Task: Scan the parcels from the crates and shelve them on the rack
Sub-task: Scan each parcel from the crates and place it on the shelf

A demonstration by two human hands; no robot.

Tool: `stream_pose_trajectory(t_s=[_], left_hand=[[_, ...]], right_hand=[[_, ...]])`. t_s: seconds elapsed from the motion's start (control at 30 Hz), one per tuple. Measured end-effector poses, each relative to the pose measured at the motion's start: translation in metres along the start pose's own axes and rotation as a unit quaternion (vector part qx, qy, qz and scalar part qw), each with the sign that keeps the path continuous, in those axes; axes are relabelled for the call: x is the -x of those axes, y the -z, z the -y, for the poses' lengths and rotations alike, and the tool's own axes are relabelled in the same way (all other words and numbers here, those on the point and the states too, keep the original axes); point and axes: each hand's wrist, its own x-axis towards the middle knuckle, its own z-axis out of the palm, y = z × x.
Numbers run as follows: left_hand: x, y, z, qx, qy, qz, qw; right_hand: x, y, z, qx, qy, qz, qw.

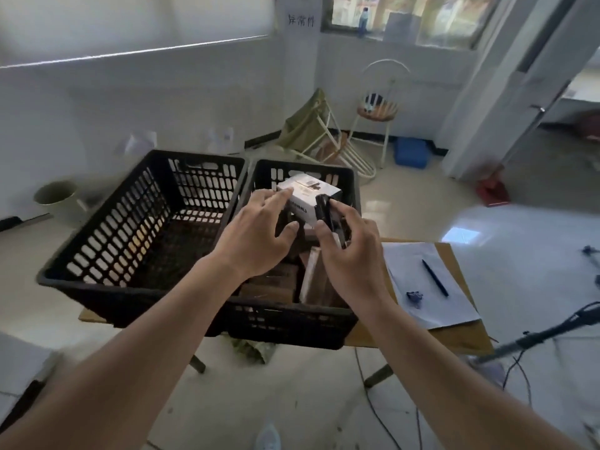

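Observation:
Two black plastic crates stand side by side on a small table. The left crate [107, 241] looks empty. The right crate [292, 323] holds several brown cardboard parcels [272, 284]. A white box parcel [308, 198] is up over the right crate. My left hand [256, 235] reaches to its left side, fingers spread, fingertips at the box's corner. My right hand [350, 254] grips a black handheld scanner [324, 212] that points at the white box.
A sheet of paper [428, 287] with a black pen [435, 277] lies on the table to the right of the crates. Chairs [376, 115], a blue box [410, 152] and a green bucket [56, 194] stand on the floor behind. Cables run at the right.

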Motion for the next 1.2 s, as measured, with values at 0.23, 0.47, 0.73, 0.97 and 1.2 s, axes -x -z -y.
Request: stream_pose_trajectory(t_s=[0.23, 0.47, 0.73, 0.97, 1.2], left_hand=[[-0.077, -0.043, 0.033, 0.006, 0.019, 0.054, 0.998], [-0.144, -0.095, 0.044, 0.01, 0.075, 0.065, 0.995], [-0.195, -0.157, 0.062, 0.023, 0.17, 0.124, 0.977], [-0.22, -0.19, 0.065, 0.15, 0.25, 0.14, 0.946], [-0.232, -0.209, 0.059, 0.437, 0.353, 0.083, 0.823]], right_hand=[[-0.063, -0.026, -0.032, -0.001, -0.065, 0.008, 0.998], [-0.127, -0.041, -0.073, 0.006, -0.07, 0.043, 0.997], [-0.194, -0.054, -0.119, -0.034, -0.096, 0.088, 0.991], [-0.225, -0.058, -0.136, -0.089, -0.132, 0.116, 0.98], [-0.23, -0.051, -0.136, -0.156, -0.187, 0.129, 0.961]])
